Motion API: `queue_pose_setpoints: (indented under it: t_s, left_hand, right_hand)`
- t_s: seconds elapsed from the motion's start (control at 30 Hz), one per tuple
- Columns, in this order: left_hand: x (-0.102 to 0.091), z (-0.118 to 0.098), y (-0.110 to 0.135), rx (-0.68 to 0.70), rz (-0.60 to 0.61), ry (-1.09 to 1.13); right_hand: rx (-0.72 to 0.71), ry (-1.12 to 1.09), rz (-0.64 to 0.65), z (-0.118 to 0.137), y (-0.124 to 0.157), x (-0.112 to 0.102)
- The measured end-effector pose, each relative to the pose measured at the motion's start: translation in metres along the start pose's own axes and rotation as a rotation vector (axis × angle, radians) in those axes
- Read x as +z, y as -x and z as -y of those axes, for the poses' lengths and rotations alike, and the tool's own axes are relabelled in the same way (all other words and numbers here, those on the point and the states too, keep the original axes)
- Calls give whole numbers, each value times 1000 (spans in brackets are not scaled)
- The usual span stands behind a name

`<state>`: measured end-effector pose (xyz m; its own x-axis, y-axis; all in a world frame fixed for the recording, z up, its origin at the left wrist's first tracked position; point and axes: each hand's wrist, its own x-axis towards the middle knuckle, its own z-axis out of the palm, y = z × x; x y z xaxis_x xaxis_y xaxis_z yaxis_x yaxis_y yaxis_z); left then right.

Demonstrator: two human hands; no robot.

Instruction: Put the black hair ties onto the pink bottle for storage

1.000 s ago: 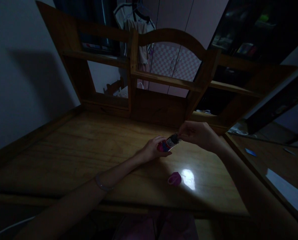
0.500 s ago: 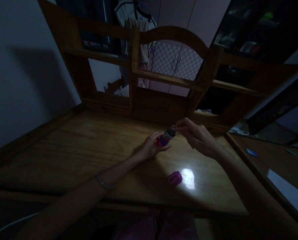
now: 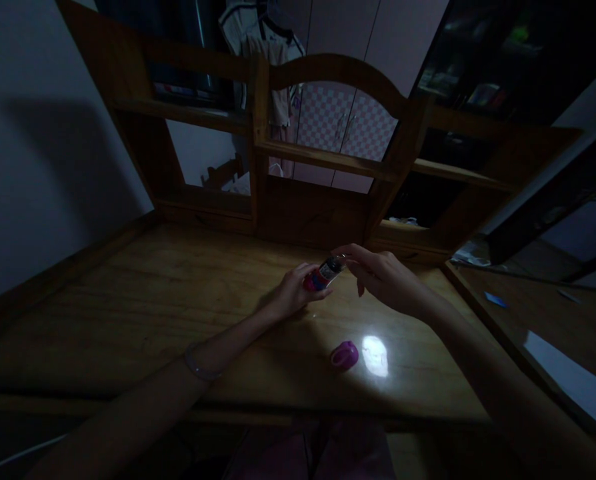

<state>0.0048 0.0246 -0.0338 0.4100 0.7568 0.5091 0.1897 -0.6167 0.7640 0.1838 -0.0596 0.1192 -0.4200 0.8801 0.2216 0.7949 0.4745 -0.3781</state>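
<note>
My left hand [image 3: 291,292] is wrapped around the lower part of a small bottle [image 3: 324,273] with a pinkish-red base and a dark label. The bottle is tilted, its top pointing up and to the right. At that top end are the bent fingers of my right hand [image 3: 384,277], thumb and forefinger close together at the rim. Whether something small is between them is too dark to tell. A purple cap [image 3: 349,355] with a loop lies on the wooden desk [image 3: 203,287], nearer to me than the bottle and apart from both hands.
A wooden shelf unit [image 3: 323,157] rises along the desk's back edge. To the right, a lower brown surface holds a white sheet [image 3: 573,373] and a small blue card [image 3: 495,299]. A bright light reflection lies beside the cap. A wall [image 3: 43,167] stands at left.
Both hands and the bottle appear slightly further left, as the whole view has shifted a little. My right fingers have changed their bend at the bottle's top. The cap stays on the desk.
</note>
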Motion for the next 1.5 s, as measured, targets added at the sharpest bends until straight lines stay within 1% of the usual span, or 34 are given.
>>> queue_pose_setpoints:
  t_s: [0.17, 0.27, 0.4, 0.53, 0.67, 0.8, 0.97, 1.1, 1.2, 1.3, 1.4, 1.5]
  left_hand:
    - [-1, -3, -1, -38, -11, -17]
    - [-1, -5, -1, -61, -32, -11]
    - [-1, -7, -1, -92, -23, 7]
    - [-1, -8, -1, -96, -30, 6]
    - [-1, -9, -1, -84, -27, -2]
    - [-1, -9, -1, -62, -21, -27]
    - [-1, -8, 0, -15, -27, -39]
    - [0, -9, 0, 6, -35, -20]
    - [2, -12, 0, -18, -15, 26]
    - [3, -15, 0, -55, 43, 121]
    - [5, -16, 1, -69, 104, 219]
    - [5, -16, 2, -95, 150, 273]
  right_hand:
    - [12, 48, -94, -4, 0, -2]
    - [27, -6, -157, -6, 1, -2]
    - [47, -84, -245, -6, 2, -2]
    - [48, -88, -244, -6, 2, -3]
    - [44, -74, -196, -7, 1, -2]
    - [39, -113, -139, -8, 0, 0]
    - [13, -34, -95, -5, -2, 4]
    - [-9, -21, -81, -3, -2, 2]
    - [-13, -42, -111, 0, 1, -3]
    - [-12, -64, -158, 5, 3, -9]
    - [-41, -70, -221, 11, 4, -14]
    - [-63, -80, -287, 16, 5, -18]
